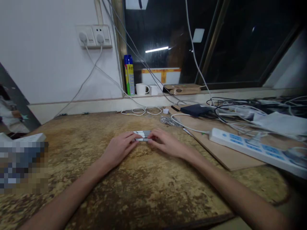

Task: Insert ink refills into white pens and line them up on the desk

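Note:
Several slim white-and-grey marker pens [143,134] lie side by side in a row on the worn wooden table, pointing left to right. The fingers of my left hand [121,144] are bent around the left ends of the pens, thumb at the near side. At the right ends, my right hand [164,142] curls its fingers in the same way, thumb toward me. Both hands rest low over the tabletop, and the fingertips hide the ends of the pens.
A white power strip [254,147] lies on a brown board [223,155] at the right, amid tangled cables [240,110]. Behind the pens is a clear plastic bag [170,120]. A spray can [129,75] and white mug [141,89] stand on the sill.

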Demonstrator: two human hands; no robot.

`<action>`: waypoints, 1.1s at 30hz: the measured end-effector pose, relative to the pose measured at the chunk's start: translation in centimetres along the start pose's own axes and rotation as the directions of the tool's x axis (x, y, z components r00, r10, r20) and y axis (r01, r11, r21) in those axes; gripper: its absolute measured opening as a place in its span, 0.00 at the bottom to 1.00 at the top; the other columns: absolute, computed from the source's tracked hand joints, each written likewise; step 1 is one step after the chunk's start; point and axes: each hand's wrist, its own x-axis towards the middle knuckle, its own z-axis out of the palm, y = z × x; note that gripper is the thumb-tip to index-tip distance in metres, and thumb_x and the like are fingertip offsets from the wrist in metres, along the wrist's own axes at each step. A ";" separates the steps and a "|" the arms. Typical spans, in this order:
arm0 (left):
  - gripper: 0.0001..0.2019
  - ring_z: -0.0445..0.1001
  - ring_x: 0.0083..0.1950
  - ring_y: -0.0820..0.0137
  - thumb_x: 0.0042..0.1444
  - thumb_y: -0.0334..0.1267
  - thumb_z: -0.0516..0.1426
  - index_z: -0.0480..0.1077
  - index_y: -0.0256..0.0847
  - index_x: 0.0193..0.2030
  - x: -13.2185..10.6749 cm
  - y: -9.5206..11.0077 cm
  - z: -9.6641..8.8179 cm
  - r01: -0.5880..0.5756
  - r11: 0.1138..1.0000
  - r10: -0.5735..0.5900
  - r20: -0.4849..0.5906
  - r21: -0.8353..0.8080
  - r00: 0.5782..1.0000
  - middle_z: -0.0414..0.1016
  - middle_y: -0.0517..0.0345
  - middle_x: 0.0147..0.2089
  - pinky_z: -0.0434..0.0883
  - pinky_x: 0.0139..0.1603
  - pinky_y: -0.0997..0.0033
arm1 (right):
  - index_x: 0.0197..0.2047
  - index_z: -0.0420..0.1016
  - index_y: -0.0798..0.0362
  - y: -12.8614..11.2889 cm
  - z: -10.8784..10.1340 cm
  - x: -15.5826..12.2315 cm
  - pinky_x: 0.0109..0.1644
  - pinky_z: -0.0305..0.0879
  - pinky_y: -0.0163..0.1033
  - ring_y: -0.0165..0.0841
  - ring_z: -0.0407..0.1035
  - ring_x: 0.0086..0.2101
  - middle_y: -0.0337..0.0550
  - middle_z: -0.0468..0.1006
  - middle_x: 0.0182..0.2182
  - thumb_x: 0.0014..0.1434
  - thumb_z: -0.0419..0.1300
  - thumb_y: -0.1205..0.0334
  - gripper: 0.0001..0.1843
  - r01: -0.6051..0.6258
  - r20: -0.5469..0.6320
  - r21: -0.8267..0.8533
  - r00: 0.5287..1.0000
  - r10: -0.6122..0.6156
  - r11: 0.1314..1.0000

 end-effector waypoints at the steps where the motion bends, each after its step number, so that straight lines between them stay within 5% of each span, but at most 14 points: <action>1: 0.13 0.75 0.57 0.62 0.74 0.41 0.50 0.71 0.45 0.58 0.0 0.0 0.0 0.007 1.000 -0.007 -0.003 -0.005 1.000 0.77 0.53 0.56 0.71 0.60 0.60 | 0.47 0.75 0.53 -0.1 0.0 0.0 0.52 0.66 0.44 0.39 0.71 0.46 0.48 0.78 0.44 0.71 0.58 0.56 0.10 0.006 0.007 -0.020 1.000 -0.006 1.000; 11: 0.17 0.78 0.50 0.59 0.76 0.47 0.44 0.70 0.42 0.52 0.0 0.8 0.1 0.128 0.985 -0.135 0.058 0.114 0.989 0.79 0.49 0.52 0.74 0.51 0.58 | 0.53 0.72 0.54 -1.2 0.3 0.2 0.51 0.64 0.45 0.42 0.72 0.45 0.53 0.80 0.45 0.75 0.49 0.59 0.13 -0.001 0.047 -0.294 0.999 0.015 0.956; 19: 0.18 0.79 0.48 0.59 0.76 0.48 0.43 0.70 0.43 0.52 -0.1 0.8 0.7 0.128 0.990 -0.133 0.087 0.061 0.987 0.80 0.50 0.50 0.73 0.50 0.59 | 0.44 0.71 0.52 -1.5 -0.1 -0.2 0.36 0.57 0.41 0.38 0.71 0.34 0.50 0.80 0.38 0.74 0.51 0.60 0.10 -0.055 0.089 -0.246 0.993 0.079 0.968; 33: 0.14 0.75 0.47 0.60 0.73 0.44 0.49 0.73 0.41 0.49 0.3 0.6 1.5 0.123 0.978 -0.110 0.084 -0.169 0.990 0.79 0.50 0.47 0.71 0.49 0.61 | 0.44 0.71 0.52 -0.9 -0.2 -0.4 0.44 0.64 0.43 0.41 0.72 0.42 0.53 0.79 0.45 0.74 0.51 0.60 0.10 -0.020 0.088 -0.233 0.995 0.042 0.972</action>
